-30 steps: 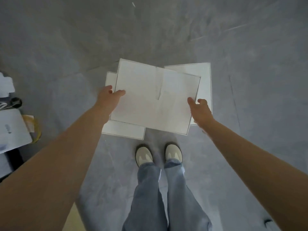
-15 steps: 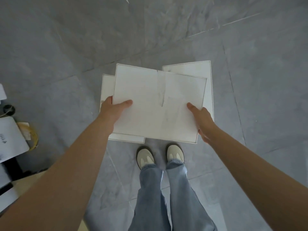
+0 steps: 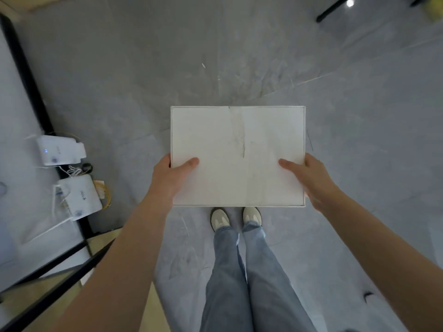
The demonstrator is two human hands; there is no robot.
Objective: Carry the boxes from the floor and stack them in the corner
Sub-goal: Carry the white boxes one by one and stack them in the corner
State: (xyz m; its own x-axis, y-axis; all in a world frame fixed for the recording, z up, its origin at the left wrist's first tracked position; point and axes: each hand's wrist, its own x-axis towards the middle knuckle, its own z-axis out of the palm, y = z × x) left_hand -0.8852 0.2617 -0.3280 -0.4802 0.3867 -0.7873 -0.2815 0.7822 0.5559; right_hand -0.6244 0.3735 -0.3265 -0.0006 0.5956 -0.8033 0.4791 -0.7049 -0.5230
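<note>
A flat white box (image 3: 237, 154) with a faint crease down its lid hangs level above the grey floor, just ahead of my shoes. My left hand (image 3: 171, 176) grips its left edge, thumb lying on the lid and fingers hidden underneath. My right hand (image 3: 309, 178) grips the right edge the same way, thumb on top. No other box shows in this view; whatever lies under the held box is hidden.
White shelf or ledge with a black frame (image 3: 26, 75) runs along the left, carrying two white network devices (image 3: 60, 149) (image 3: 79, 197) with cables and a yellow coil (image 3: 105, 192). A black furniture leg (image 3: 335, 8) stands far right. My shoes (image 3: 236, 218) are on grey floor tiles (image 3: 359, 116).
The box has been lifted and squared up in both hands. The view has turned left: the two boxes on the floor beneath it are gone from sight and the shelf has come in.
</note>
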